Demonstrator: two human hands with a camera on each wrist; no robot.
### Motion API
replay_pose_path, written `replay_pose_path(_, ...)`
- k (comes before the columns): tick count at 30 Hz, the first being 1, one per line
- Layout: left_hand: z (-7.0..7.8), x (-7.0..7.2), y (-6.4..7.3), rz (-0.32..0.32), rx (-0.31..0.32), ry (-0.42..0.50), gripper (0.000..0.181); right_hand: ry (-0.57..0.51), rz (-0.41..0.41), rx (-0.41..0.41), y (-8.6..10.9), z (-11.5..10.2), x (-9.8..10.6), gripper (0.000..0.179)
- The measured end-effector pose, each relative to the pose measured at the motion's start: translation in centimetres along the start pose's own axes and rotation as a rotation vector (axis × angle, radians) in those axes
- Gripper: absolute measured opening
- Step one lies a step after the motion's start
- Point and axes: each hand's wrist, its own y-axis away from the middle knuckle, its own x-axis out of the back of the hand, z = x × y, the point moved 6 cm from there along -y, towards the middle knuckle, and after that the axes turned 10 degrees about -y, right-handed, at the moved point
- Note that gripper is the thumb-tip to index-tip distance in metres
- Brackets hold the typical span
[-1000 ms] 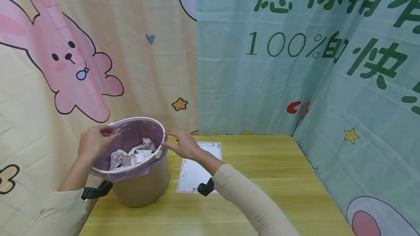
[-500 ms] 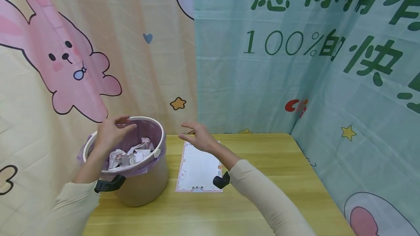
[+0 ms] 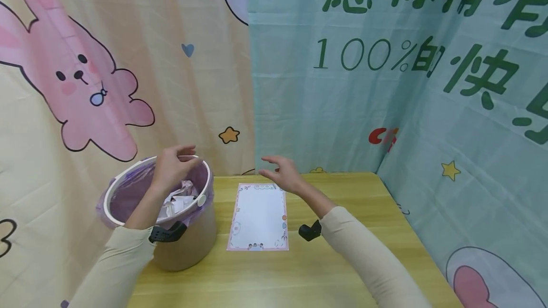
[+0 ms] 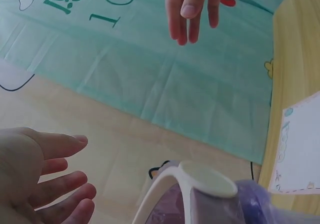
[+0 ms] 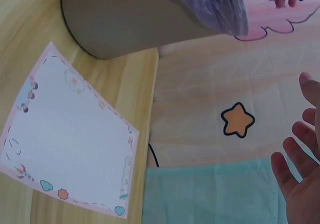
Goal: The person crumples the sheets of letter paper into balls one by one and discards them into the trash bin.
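A greyish-brown trash can [image 3: 190, 246] with a white rim stands at the left of the table. Its purple liner bag [image 3: 132, 187] folds over the rim, and crumpled white paper [image 3: 181, 198] lies inside. My left hand [image 3: 171, 168] hovers over the can, fingers relaxed and holding nothing. To the right, my right hand [image 3: 282, 175] is in the air above the table's back edge, its fingers loosely extended and bare. Below it lies a flat sheet of paper [image 3: 259, 215] with a decorated pink border. Both wrist views show loosely spread fingers of the left hand [image 4: 50, 179] and right hand [image 5: 302, 164].
The light wooden table [image 3: 342, 232] runs back to a cloth curtain [image 3: 317, 122] with printed lettering. A second, beige curtain [image 3: 192, 99] with a pink rabbit hangs behind the trash can. Black bands sit on both wrists.
Both hands have left the trash can's rim and moved right. The left hand has come across above the can, the right hand has gone past the sheet. The sheet is now fully uncovered.
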Motion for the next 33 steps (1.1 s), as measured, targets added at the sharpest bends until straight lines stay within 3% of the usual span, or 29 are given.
replay_pose_path(10,2.5,-4.2,-1.1,-0.033,-0.004,0.036,0.046,0.044,0.048,-0.092,1.0,3.0,4.0,0.051)
replay_pose_path(20,5.0,-8.2,-1.2,-0.095,-0.052,0.075,0.052,0.079,0.067,-0.176,1.7,6.7,5.1,0.053)
replay_pose_path(26,4.3,-11.4,0.3,-0.176,-0.059,0.163,0.055,0.077,0.03,-0.235,1.7,9.3,4.0,0.055)
replay_pose_path(33,2.0,-15.8,3.4,-0.183,-0.041,0.221,0.058,0.033,0.007,-0.258,2.4,12.2,2.2,0.058)
